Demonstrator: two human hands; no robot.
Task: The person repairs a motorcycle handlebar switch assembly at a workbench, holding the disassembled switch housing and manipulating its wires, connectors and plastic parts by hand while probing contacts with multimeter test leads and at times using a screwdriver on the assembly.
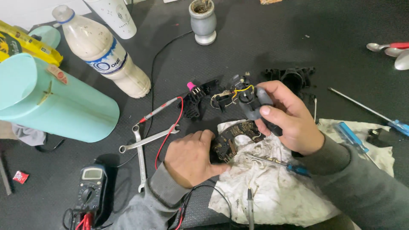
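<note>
head view | right hand (284,121) is gripping a dark switch part (251,102) with yellow wires, held above the counter (255,51) | left hand (189,159) is pressing a grimy circuit plate (232,142) onto the dirty rag (277,187) | unit is lying apart in pieces, reassembly apparently remaining | multimeter (90,187) near left, spanners (145,142) beside it

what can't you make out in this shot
Head view only:
- Underside of the dark circuit part: covered by the left hand and the stained rag.
- Grip of the black wired switch part: the right hand wraps it.
- Multimeter reading: too small.
- Spoons: cut off by the right edge.
- Contents of the grey cup: too small to tell.
</note>
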